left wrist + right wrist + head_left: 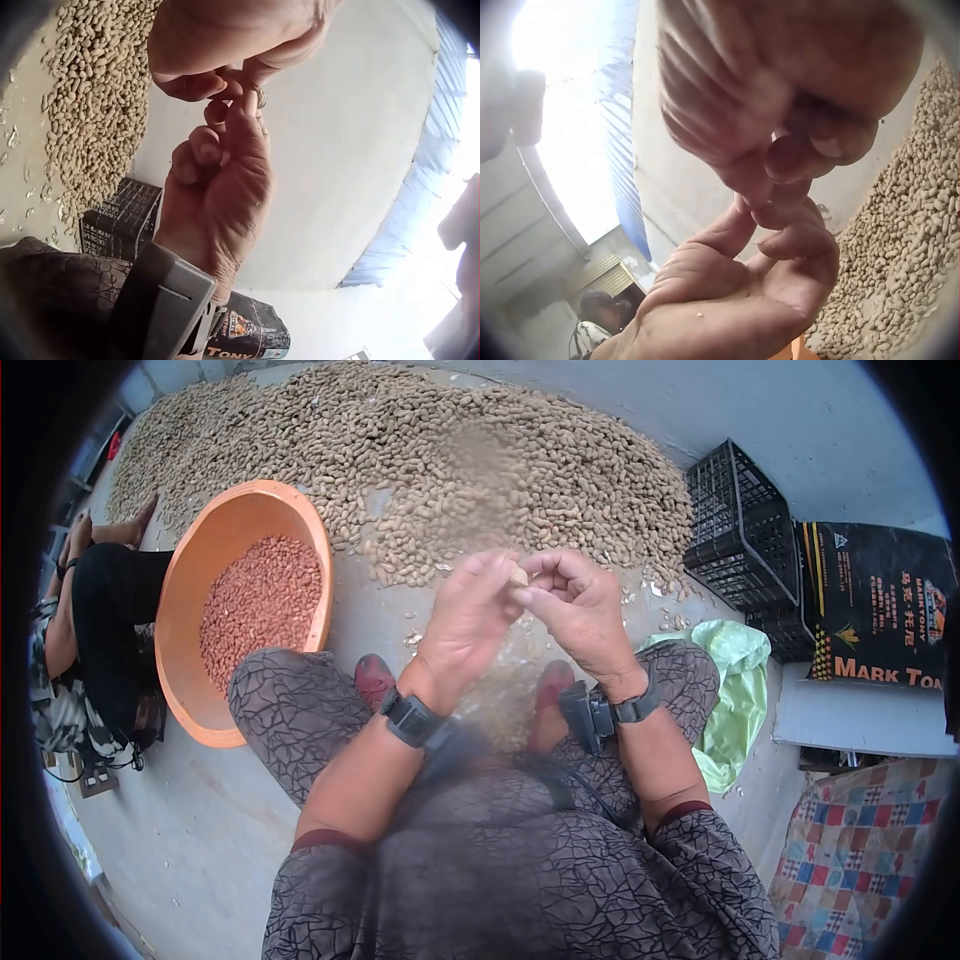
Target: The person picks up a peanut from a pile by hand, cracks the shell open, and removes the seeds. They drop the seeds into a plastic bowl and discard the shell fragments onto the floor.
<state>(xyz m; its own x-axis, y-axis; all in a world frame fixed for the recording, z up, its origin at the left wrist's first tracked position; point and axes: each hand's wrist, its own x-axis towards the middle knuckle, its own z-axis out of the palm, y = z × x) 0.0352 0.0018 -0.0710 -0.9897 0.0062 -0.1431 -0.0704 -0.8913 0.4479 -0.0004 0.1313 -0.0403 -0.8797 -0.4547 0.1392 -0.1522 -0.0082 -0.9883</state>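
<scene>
Both hands meet at the fingertips, above the floor in front of the person's lap. An unshelled peanut [518, 576] is between them, pale tan and mostly covered by fingers. The left hand [462, 618] pinches it from the left side, and the right hand [580, 610] pinches it with thumb and curled fingers from the right. In the left wrist view a bit of the peanut's ridged shell [260, 96] shows beside the right thumb. Behind the hands spreads a large heap of unshelled peanuts [560, 470]. An orange basin [180, 660] on the left holds reddish shelled peanuts [262, 605].
At the right stand black plastic crates [735, 520] and a black printed sack [880, 605]. A light green plastic bag [735, 700] lies by the right knee, with a checkered cloth [860, 850] beyond. Another person's leg [115, 590] is beside the basin. Shell bits lie on the floor.
</scene>
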